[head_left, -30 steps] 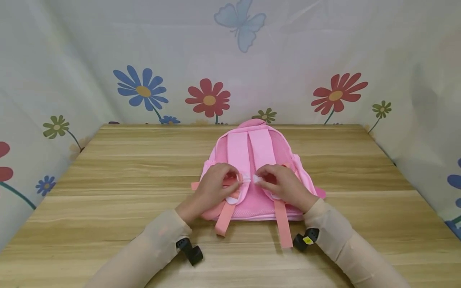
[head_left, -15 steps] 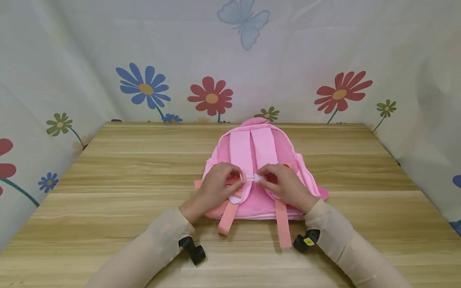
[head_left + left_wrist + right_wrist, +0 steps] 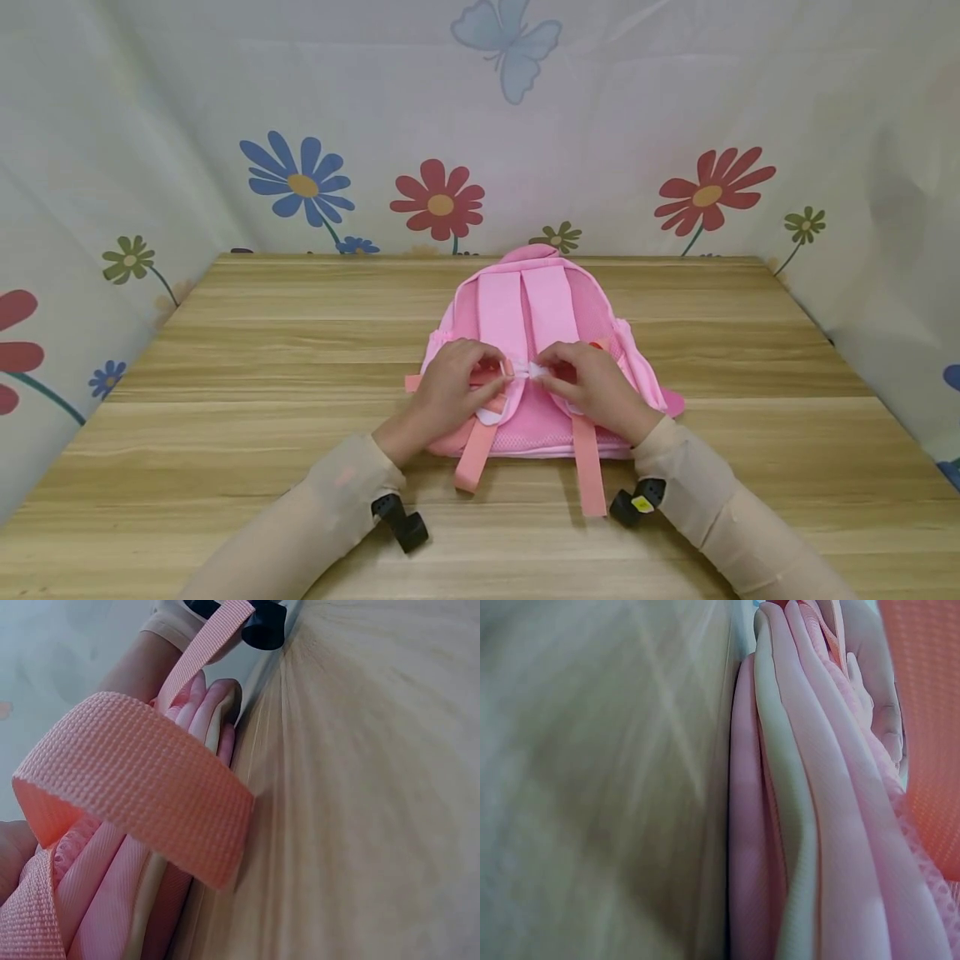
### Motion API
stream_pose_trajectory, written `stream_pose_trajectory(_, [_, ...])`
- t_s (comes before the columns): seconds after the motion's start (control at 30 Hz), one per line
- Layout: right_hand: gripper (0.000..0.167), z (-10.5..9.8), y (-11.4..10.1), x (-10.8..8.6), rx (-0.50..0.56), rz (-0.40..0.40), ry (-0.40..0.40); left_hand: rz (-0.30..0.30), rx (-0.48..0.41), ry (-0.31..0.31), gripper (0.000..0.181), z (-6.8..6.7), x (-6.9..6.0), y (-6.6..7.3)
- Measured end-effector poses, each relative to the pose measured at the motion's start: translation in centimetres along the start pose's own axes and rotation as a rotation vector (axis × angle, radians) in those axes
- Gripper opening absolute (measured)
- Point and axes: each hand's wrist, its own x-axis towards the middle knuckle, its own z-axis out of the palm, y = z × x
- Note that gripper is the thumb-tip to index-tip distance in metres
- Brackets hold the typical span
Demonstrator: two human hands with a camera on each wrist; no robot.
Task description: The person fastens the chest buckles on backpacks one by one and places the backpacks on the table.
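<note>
A pink backpack [image 3: 540,427] lies on the table with its two shoulder straps [image 3: 501,308] facing up. Over its middle, my left hand [image 3: 452,385] pinches one white half of a buckle [image 3: 518,369], which sits on an orange strap. Opposite it, the right hand [image 3: 597,386] pinches the other white half between thumb and fingers. The two halves meet end to end; how deeply they are engaged is too small to tell. Loose orange webbing [image 3: 142,780] loops in front of the left wrist camera. In the right wrist view the backpack's pink side [image 3: 832,802] stands near.
Two orange strap ends [image 3: 472,457] hang over the backpack's lower edge onto the wooden table [image 3: 262,358]. A flower-printed cloth [image 3: 570,142] encloses the table's back and sides. Black wrist cameras [image 3: 401,522] sit below both sleeves.
One second ago a gap separated the two white buckle halves; both hands have brought them together. Over the last half second the hands have hardly moved.
</note>
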Motion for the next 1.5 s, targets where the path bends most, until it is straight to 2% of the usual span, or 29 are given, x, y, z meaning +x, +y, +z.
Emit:
stream_pose_trajectory(0.6, [0.016,-0.09,-0.10,-0.14,0.000,0.004,-0.001,0.028,0.028,-0.021,0.023,-0.06,0.09,0.37])
stream_pose_trajectory(1.0, [0.017,0.17,-0.12,-0.21,-0.002,-0.019,-0.017,-0.023,-0.020,-0.133,0.018,-0.22,0.26,0.38])
stream_pose_trajectory(1.5, [0.018,0.53,-0.51,-0.31,-0.049,-0.032,0.003,-0.055,-0.020,-0.159,0.018,-0.25,0.20,0.63])
